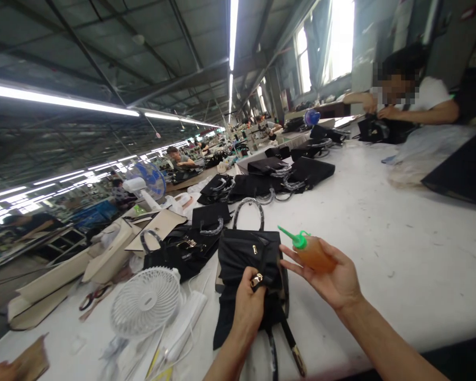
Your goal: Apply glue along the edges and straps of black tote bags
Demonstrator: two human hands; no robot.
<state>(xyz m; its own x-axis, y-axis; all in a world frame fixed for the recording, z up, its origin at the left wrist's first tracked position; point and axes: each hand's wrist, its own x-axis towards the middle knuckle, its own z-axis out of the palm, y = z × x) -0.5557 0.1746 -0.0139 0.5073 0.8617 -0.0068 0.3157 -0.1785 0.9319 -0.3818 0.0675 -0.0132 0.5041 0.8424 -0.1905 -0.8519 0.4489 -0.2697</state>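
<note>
A black handbag (234,251) lies on the white table before me, its wrapped top handle (249,202) pointing away. Over its front, my left hand (248,304) is closed on a black strap with a gold-coloured buckle (257,280). To the right of the bag, my right hand (339,283) holds a squeeze bottle (316,255) of orange liquid. The bottle is tipped on its side, with its green nozzle (289,233) pointing left over the bag's right edge. A second strap end with a metal tip (297,361) hangs toward me.
A white fan (146,301) and a white power strip (186,325) stand left of the bag. Scissors (91,299) lie near beige bag pieces (107,248). More black handbags (257,185) lie beyond. A co-worker (412,100) works at the far right; another person's hand (0,370) shows bottom left.
</note>
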